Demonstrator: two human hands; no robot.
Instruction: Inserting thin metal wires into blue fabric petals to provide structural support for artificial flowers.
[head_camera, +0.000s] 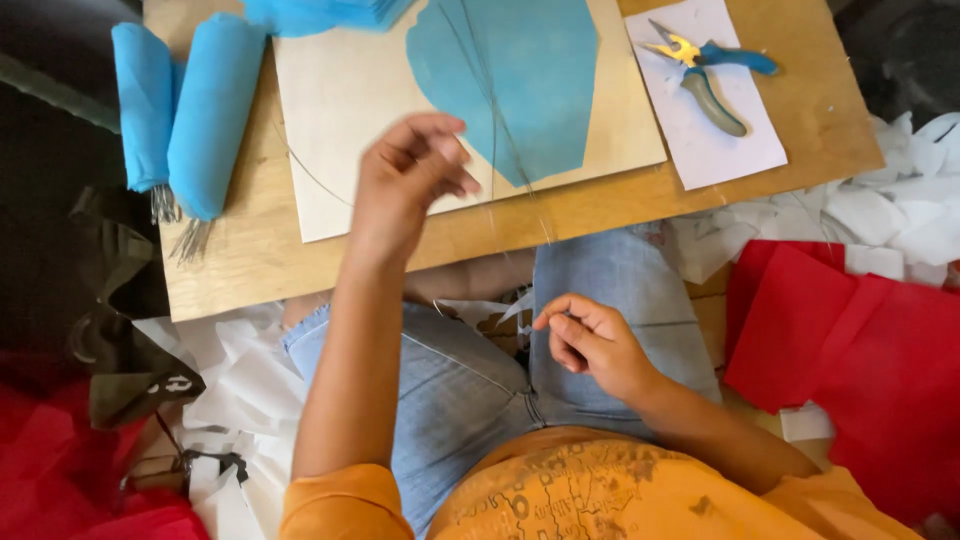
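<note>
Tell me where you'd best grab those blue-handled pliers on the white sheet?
Probably by the two handles: the pliers lie flat on the white paper, yellow jaws pointing up-left and handles splayed toward the right. Coming from above on the right side, fingers could close around both handles.

No packages, labels, signs or screens are seen anywhere here. Nothing of that kind is shown on the board.

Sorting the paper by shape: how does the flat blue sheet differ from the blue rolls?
The blue sheet lies flat on a pale board; the blue rolls are rolled up, lying on the wooden table. The sheet is single; the rolls are two, side by side. Both are blue.
</note>
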